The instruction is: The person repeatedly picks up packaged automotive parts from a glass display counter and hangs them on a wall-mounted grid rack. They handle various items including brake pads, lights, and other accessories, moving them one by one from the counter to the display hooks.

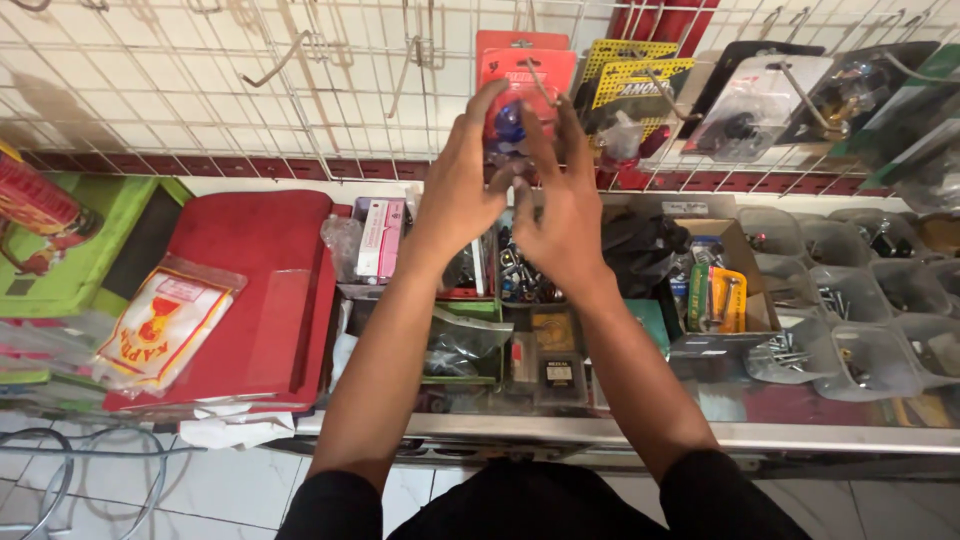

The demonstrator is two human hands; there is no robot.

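Red blister pack (pixel 524 62), flat carded plastic with a clear bubble over a small blue part, is hanging on a metal hook of the white wire grid panel (pixel 200 80), directly in front of both raised hands. Left hand (pixel 460 190) is reaching up with fingers extended and loosely together, fingertips touching the pack's lower left edge; right hand (pixel 562 205) is mirroring it just beside, fingers extended and touching the lower right edge, so the pack is being held lightly between the two sets of fingertips rather than gripped in a closed fist. To the right of the right hand, yellow perforated cards (pixel 625 75) and glossy black-backed blister packs (pixel 760 95) are hanging on the same grid. Below the wrists, an open tray (pixel 525 270) is holding small dark metal fittings. Further right of the right hand, translucent plastic bins (pixel 860 310), rounded and cloudy, are holding screws and bolts. Left of the left hand, a smooth red plastic lid (pixel 255 290) is lying flat, with a crinkled clear bag (pixel 160 325) resting on it.
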